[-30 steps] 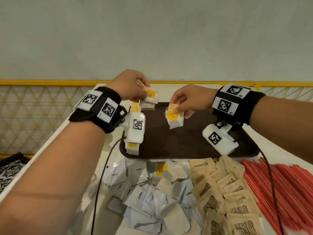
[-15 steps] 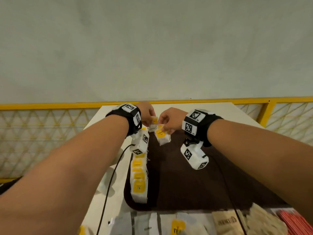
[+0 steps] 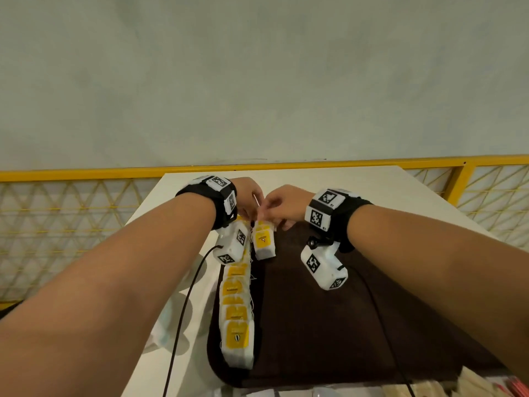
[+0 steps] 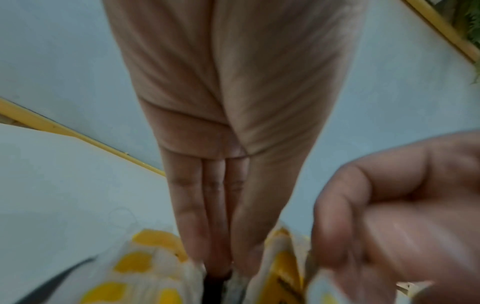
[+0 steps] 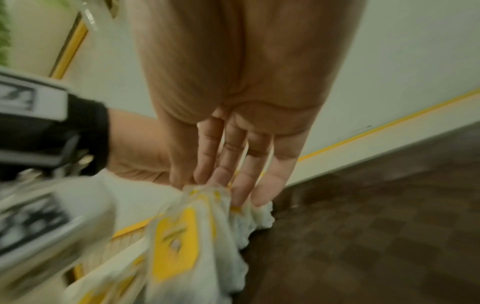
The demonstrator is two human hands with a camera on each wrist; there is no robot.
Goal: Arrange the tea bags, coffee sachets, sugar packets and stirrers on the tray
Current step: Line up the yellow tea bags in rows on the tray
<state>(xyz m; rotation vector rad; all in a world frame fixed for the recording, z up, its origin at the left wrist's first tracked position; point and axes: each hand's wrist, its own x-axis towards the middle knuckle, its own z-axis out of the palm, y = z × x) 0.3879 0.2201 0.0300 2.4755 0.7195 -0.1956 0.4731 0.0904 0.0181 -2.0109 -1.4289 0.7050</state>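
A dark brown tray (image 3: 329, 325) lies on the white table, with a row of yellow-labelled tea bags (image 3: 236, 310) along its left edge. My right hand (image 3: 282, 204) pinches the tops of a small bunch of tea bags (image 3: 264, 242), which hangs over the tray's far left corner. In the right wrist view the fingertips (image 5: 207, 181) grip that bunch (image 5: 176, 242) above the tray (image 5: 376, 226). My left hand (image 3: 247, 200) is right beside it. Its straight fingers and thumb (image 4: 223, 261) meet on a tea bag (image 4: 235, 286) at the far end of the row.
The table (image 3: 372, 184) ends at a yellow railing (image 3: 86, 174) with mesh panels. A black cable (image 3: 183, 310) hangs from my left wrist over the table's left side. Brown sugar packets (image 3: 472, 385) and red stirrers (image 3: 518, 388) show at the bottom right corner.
Both hands have moved together toward the tray's far left corner. The view has tilted up, so the loose sachets, sugar packets and stirrers have slid almost out of sight.
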